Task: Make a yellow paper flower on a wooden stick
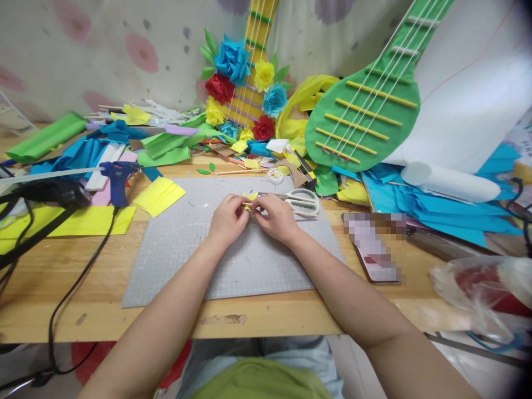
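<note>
My left hand (pixel 228 221) and my right hand (pixel 275 218) meet over the far part of a grey cutting mat (pixel 178 260). Both are closed, thumbs and fingers pinching a small piece of yellow paper (pixel 250 196). Most of that paper is hidden by the fingers, and a thin stick-like bit seems to run between the fingertips. Just behind my right hand lies a pair of scissors (pixel 305 203) with pale handles, its blades partly covered by the hand. A folded yellow paper sheet (pixel 160 197) rests at the mat's left corner.
A blue glue gun (pixel 116 180) with a trailing cord stands left. A phone (pixel 372 249) lies right of the mat. Behind are a green paper instrument (pixel 361 119), a yellow one (pixel 260 27) with paper flowers, a white tape roll (pixel 275 176) and heaped crepe paper (pixel 166 147).
</note>
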Motion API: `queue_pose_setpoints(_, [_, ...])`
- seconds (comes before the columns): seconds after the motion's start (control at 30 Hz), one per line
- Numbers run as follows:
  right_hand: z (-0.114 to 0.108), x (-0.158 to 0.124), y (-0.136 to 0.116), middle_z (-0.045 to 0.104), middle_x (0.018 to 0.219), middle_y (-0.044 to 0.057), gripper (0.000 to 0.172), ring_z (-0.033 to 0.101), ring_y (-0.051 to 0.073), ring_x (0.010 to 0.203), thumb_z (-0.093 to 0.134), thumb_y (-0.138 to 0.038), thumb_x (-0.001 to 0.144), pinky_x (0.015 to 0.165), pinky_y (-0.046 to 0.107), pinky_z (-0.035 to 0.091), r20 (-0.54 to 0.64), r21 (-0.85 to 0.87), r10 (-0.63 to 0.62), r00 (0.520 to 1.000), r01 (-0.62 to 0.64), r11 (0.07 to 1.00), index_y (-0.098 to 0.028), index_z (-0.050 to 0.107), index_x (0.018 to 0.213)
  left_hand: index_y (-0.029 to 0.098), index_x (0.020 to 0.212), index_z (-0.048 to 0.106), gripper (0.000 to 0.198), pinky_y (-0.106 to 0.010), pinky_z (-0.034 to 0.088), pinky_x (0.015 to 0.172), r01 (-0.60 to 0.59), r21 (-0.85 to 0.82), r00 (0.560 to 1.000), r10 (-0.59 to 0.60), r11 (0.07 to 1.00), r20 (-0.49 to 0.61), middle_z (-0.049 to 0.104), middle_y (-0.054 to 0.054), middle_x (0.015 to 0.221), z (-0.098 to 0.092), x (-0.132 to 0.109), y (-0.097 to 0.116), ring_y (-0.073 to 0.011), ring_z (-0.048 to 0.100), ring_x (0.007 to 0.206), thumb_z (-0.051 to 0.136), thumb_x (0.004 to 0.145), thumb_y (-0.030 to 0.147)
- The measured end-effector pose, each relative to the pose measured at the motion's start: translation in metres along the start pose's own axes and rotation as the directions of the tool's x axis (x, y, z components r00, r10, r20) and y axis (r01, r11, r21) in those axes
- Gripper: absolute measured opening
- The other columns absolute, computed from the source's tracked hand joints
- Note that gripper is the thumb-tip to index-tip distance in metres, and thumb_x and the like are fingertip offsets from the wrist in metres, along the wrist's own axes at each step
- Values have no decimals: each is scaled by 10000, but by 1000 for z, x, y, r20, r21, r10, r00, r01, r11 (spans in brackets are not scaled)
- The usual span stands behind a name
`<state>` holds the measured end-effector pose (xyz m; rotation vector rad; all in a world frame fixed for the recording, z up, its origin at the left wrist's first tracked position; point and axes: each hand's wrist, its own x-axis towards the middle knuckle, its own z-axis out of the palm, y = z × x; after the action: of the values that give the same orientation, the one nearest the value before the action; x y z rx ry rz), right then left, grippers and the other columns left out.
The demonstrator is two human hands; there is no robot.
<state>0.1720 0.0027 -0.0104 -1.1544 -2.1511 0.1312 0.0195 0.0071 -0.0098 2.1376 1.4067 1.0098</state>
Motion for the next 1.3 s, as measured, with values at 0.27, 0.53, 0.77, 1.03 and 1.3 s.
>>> queue_pose_setpoints(0.27, [1,1,-1,605,771,24,88,517,161,762,479,-143,768,692,263,367,-11,-14,61,998,-61,998,-204,543,772,175,942,588,273,-247,451,716,13,-12,1000,-13,1000,-13,590,-29,886,1,0,-1,-116,545,747,466,709,99])
queue_pose_setpoints(0.53, [2,1,-2,609,775,31,81,517,170,756,496,-153,764,659,270,363,-49,-95,-17,999,12,995,-206,550,794,223,1129,446,460,-238,453,679,61,-41,998,-62,997,-32,594,7,865,4,-3,-2,-105,569,723,487,689,96])
queue_pose_setpoints(0.77, [1,0,0,608,766,24,80,522,165,754,499,-144,750,667,267,375,-51,-39,2,999,-4,999,-205,544,774,218,1063,459,369,-228,439,642,47,-17,997,-48,999,-59,585,12,849,3,-3,-4,-97,550,673,483,709,113])
queue_pose_setpoints(1.03, [0,-1,0,601,734,8,69,525,138,687,514,-139,745,666,257,402,-186,86,40,982,-24,996,-206,529,752,190,960,542,196,-232,428,665,-98,88,992,104,991,-75,587,-22,856,-1,-4,1,-115,538,725,436,798,159])
queue_pose_setpoints(1.3, [-1,0,-1,610,756,12,50,528,131,676,516,-160,768,657,263,414,-217,140,44,975,-13,990,-206,536,773,186,917,622,204,-228,443,718,-148,82,981,157,986,-115,634,-32,886,-2,-3,3,-118,576,811,439,832,209])
